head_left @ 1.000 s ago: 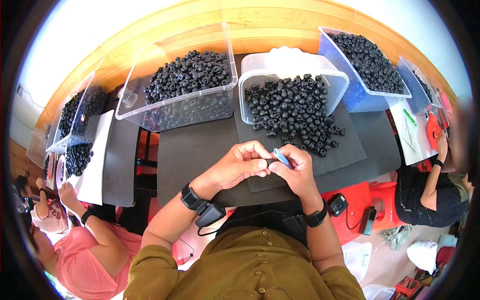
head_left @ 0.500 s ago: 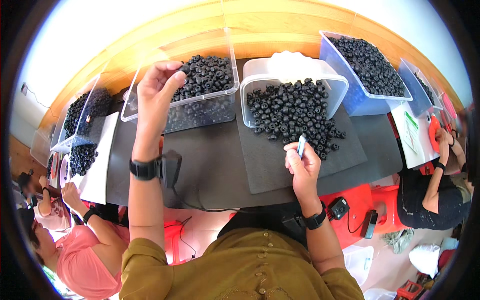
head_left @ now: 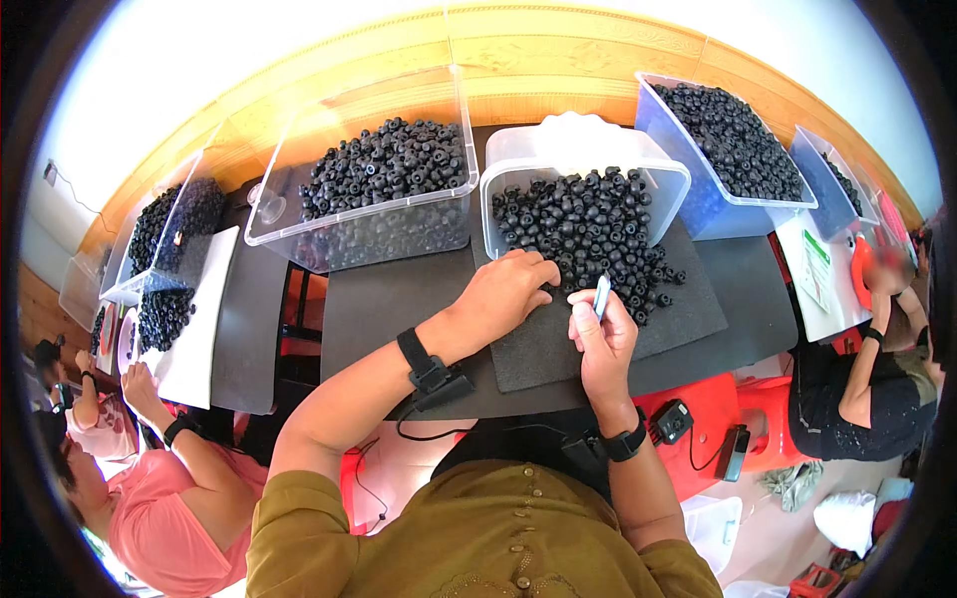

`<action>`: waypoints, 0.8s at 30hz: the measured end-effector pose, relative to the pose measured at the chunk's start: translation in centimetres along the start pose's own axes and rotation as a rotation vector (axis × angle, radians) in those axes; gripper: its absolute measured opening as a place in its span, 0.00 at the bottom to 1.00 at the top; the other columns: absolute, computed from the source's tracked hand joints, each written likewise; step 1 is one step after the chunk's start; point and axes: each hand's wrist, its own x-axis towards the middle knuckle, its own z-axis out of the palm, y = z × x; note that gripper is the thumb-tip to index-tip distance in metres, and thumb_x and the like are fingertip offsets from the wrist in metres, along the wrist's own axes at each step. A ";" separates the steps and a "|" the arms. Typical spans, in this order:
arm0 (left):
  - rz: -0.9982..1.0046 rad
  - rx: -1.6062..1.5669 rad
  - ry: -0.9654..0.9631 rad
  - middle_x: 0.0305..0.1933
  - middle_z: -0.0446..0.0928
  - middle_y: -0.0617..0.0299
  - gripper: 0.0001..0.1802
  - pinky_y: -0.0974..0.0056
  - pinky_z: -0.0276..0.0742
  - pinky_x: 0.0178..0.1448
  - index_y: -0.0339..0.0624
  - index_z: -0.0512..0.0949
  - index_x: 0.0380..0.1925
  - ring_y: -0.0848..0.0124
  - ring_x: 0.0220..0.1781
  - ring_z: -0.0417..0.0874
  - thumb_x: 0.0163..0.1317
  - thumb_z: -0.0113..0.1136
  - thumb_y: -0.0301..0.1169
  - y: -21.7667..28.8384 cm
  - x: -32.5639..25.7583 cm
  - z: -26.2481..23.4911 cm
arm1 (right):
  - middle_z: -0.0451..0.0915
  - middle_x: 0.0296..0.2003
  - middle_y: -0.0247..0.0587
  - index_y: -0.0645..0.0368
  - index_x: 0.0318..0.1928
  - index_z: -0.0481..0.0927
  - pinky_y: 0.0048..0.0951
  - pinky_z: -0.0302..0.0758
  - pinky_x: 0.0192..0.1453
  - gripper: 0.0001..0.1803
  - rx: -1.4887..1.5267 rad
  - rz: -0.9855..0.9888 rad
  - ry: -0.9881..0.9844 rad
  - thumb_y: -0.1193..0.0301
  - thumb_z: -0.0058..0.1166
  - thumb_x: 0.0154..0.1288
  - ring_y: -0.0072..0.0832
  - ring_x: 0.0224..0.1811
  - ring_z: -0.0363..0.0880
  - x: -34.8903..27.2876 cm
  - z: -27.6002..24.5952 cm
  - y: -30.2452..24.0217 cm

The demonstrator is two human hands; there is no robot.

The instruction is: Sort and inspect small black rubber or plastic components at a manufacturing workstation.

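The left hand [head_left: 508, 289] rests fingers-down on the near edge of the heap of small black caps [head_left: 588, 224], just beyond the right hand [head_left: 598, 339], which pinches a thin pale stick [head_left: 601, 295] upright. Each cap looks light, hard and smooth, likely to roll, so it is best nipped across its sides between fingertips.

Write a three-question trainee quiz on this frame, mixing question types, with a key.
1. True or false: the left hand rests at the edge of the pile of black round parts on the dark foam mat.
2. The right hand holds: A) a small light blue tool B) a red cup C) nothing.
3. What does the clear bin left of the pile contain?

Key: 1 true. 2 A. 3 More black round parts.
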 end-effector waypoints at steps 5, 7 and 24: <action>-0.403 -1.155 -0.186 0.37 0.79 0.63 0.11 0.69 0.78 0.46 0.38 0.77 0.42 0.72 0.41 0.81 0.59 0.64 0.24 -0.5 -0.9 -1.6 | 0.72 0.26 0.25 0.63 0.41 0.78 0.15 0.65 0.31 0.06 -0.004 0.005 0.001 0.73 0.52 0.70 0.12 0.27 0.68 -0.1 -0.1 -0.1; -0.463 -1.328 -0.168 0.39 0.79 0.63 0.10 0.70 0.78 0.47 0.38 0.77 0.43 0.75 0.42 0.80 0.62 0.63 0.25 0.1 -1.8 -2.7 | 0.72 0.24 0.28 0.64 0.40 0.78 0.18 0.66 0.31 0.08 -0.082 -0.034 -0.054 0.71 0.52 0.69 0.14 0.26 0.69 -0.3 -0.3 -0.3; -0.517 -1.864 -0.044 0.45 0.76 0.60 0.11 0.74 0.75 0.46 0.42 0.74 0.46 0.77 0.41 0.76 0.66 0.60 0.31 -0.3 -5.3 -2.1 | 0.73 0.20 0.40 0.62 0.36 0.80 0.32 0.65 0.23 0.10 -0.591 -0.377 -0.225 0.67 0.60 0.61 0.33 0.18 0.71 0.1 1.3 -0.7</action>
